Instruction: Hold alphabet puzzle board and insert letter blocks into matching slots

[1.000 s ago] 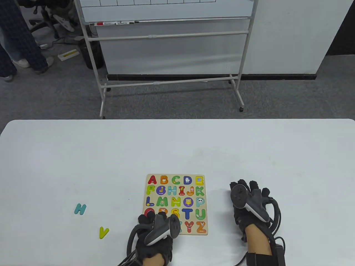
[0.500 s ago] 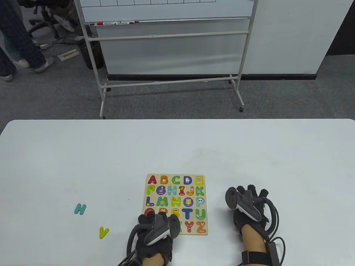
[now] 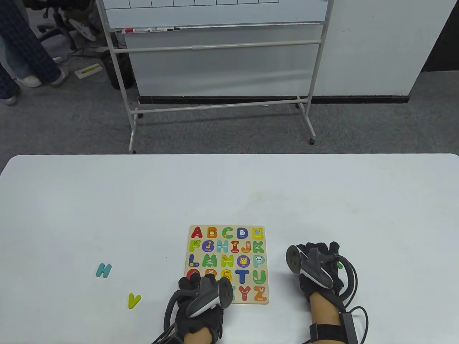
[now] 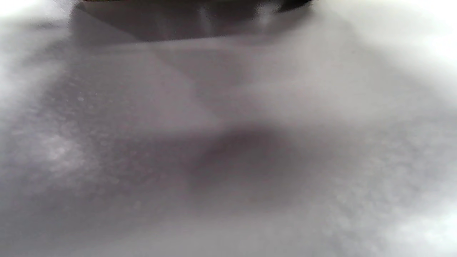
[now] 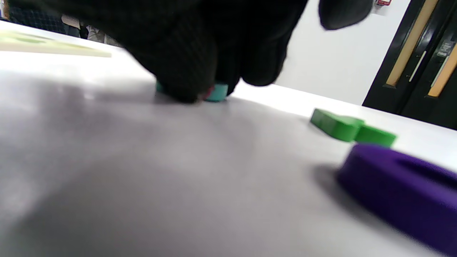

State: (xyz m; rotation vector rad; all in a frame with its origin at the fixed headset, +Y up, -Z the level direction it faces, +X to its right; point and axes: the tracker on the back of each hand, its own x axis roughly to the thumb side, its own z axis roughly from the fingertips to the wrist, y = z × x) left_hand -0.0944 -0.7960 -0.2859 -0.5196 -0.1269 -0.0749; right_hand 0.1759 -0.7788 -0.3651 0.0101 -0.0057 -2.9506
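The wooden alphabet puzzle board [image 3: 228, 264] lies flat on the white worktop, square to its near edge, most slots filled with bright letters. Well to its left lie two loose blocks, apart from each other: a teal H [image 3: 104, 270] and, nearer the front, a yellow-green V [image 3: 134, 301]. Right of the board, a teal block [image 5: 216, 94], a green block [image 5: 351, 129] and a purple block [image 5: 403, 192] rest flat.

A white table [image 3: 229, 193] with rounded corners stands on grey carpet [image 3: 71, 125]. Beyond it a wheeled whiteboard [image 3: 215, 14] on a light metal frame holds markers [image 3: 150, 30] in its tray. Behind is a white wall [image 3: 376, 46] with a black skirting [image 3: 272, 99]. At far left stand a person's legs [image 3: 21, 53], near an office chair base [image 3: 77, 27].
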